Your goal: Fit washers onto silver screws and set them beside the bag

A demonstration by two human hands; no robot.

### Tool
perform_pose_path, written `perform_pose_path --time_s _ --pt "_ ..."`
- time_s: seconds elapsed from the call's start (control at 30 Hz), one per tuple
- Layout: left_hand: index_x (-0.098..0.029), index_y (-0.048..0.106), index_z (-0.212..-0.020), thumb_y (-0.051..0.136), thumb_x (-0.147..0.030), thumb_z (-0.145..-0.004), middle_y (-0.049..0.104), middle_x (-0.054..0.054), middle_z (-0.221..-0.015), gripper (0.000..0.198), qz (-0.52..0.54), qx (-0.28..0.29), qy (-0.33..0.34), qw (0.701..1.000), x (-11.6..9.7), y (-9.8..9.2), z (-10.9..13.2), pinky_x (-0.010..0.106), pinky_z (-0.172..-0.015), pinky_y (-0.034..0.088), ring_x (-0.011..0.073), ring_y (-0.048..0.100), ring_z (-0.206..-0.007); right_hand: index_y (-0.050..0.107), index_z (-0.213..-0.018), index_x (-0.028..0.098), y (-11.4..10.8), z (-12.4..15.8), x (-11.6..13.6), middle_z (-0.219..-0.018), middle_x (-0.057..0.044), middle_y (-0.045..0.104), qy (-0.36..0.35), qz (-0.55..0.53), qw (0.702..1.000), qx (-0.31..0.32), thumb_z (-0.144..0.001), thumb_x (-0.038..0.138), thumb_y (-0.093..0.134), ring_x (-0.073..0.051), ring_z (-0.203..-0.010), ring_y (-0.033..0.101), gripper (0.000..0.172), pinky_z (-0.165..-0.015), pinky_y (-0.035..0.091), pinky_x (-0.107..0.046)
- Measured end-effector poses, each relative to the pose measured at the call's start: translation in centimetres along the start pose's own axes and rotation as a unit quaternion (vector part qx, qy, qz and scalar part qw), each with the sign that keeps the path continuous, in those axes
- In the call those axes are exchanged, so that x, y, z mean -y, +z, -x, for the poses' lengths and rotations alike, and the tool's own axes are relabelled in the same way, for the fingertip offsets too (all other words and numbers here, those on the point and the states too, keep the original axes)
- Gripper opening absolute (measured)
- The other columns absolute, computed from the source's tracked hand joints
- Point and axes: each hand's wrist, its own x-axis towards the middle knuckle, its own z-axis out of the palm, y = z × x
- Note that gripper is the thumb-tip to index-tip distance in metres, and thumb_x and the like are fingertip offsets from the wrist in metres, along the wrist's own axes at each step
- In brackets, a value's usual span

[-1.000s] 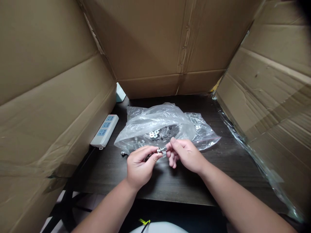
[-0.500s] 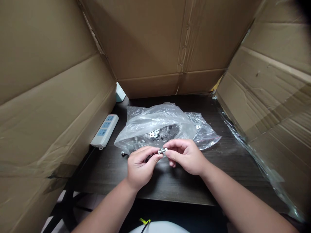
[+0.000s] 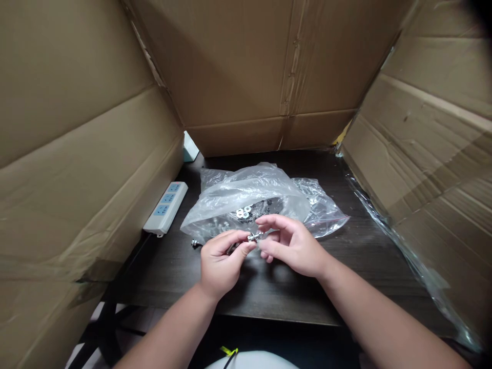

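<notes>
My left hand [image 3: 223, 261] pinches a small silver bolt [image 3: 252, 238] between thumb and fingertips, its end pointing right. Just right of that end is my right hand [image 3: 290, 246], thumb and index finger spread apart around it. Blur at the right fingertips hides whether they touch the bolt's tip. Behind both hands lies an open clear plastic bag [image 3: 215, 202], with flat silver washers [image 3: 243, 211] and small dark pieces showing at its mouth. Left of the left hand, another bolt [image 3: 195, 243] with a dark end rests on the table.
A second clear bag [image 3: 326, 202] with a red seal line lies at the right. A white power strip [image 3: 166, 207] stands on the dark table [image 3: 369, 277] at the left. Cardboard walls [image 3: 230, 77] enclose the left, back and right sides.
My right thumb and index finger have parted from their closer hold at the bolt's end. My left hand has shifted very slightly left, still pinching the bolt.
</notes>
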Motion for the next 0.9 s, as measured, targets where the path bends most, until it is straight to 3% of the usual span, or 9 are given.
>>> perform_pose_path --time_s 0.07,0.23,0.47,0.63,0.77,0.9 --pt "-0.021 0.072 -0.083 0.072 -0.01 -0.071 0.072 -0.001 -0.076 0.016 0.009 -0.001 -0.01 1.0 0.04 -0.02 0.02 0.019 -0.065 0.053 0.0121 0.066 -0.068 0.058 -0.109 0.02 0.03 0.11 -0.14 -0.095 -0.003 0.058 -0.012 0.005 1.0 0.006 -0.074 0.023 0.073 -0.01 -0.061 0.062 0.038 -0.054 0.053 -0.025" --pt "-0.02 0.072 -0.084 0.071 -0.01 -0.072 0.072 0.0 -0.076 0.016 0.023 0.013 -0.013 1.0 0.02 -0.06 0.0 0.02 -0.065 0.053 0.0125 0.066 -0.068 0.062 -0.097 0.017 0.02 0.05 -0.38 -0.065 0.001 0.059 -0.003 0.031 1.0 -0.002 -0.08 0.026 0.067 -0.012 -0.055 0.059 0.02 -0.052 0.051 -0.026" --pt "-0.02 0.07 -0.087 0.07 -0.005 -0.073 0.07 0.0 -0.075 0.021 -0.008 0.049 0.047 0.998 -0.25 -0.09 0.02 0.02 -0.064 0.051 0.0115 0.064 -0.067 0.062 -0.085 0.014 -0.18 0.09 0.47 -0.053 0.003 0.055 0.038 0.064 0.997 0.02 -0.082 0.034 0.064 -0.009 -0.046 0.053 0.021 -0.046 0.044 -0.022" --pt "-0.019 0.07 -0.088 0.07 -0.004 -0.071 0.07 0.001 -0.075 0.022 -0.012 0.047 0.075 0.996 -0.16 0.05 0.02 0.02 -0.064 0.051 0.012 0.065 -0.066 0.053 -0.06 0.013 -0.34 -0.27 0.23 -0.047 0.001 0.052 0.09 0.088 0.991 0.032 -0.09 0.054 0.044 -0.008 -0.038 0.05 0.051 -0.04 0.04 -0.02" --pt "-0.019 0.071 -0.084 0.071 -0.007 -0.072 0.07 0.0 -0.073 0.017 -0.014 0.028 0.035 0.999 -0.06 -0.02 0.03 0.019 -0.062 0.051 0.0116 0.064 -0.065 0.059 -0.081 0.013 -0.24 -0.37 0.02 -0.062 0.0 0.057 0.081 0.03 0.996 0.007 -0.089 0.057 0.043 -0.01 -0.043 0.056 0.048 -0.041 0.045 -0.022" --pt "-0.02 0.072 -0.083 0.072 -0.01 -0.072 0.071 0.0 -0.074 0.015 0.013 0.002 -0.007 1.0 0.0 -0.03 0.0 0.02 -0.063 0.052 0.0124 0.066 -0.067 0.057 -0.106 0.018 0.03 -0.02 0.27 -0.083 -0.001 0.059 0.015 -0.011 1.0 0.016 -0.081 0.037 0.067 -0.011 -0.054 0.062 0.033 -0.051 0.052 -0.025"
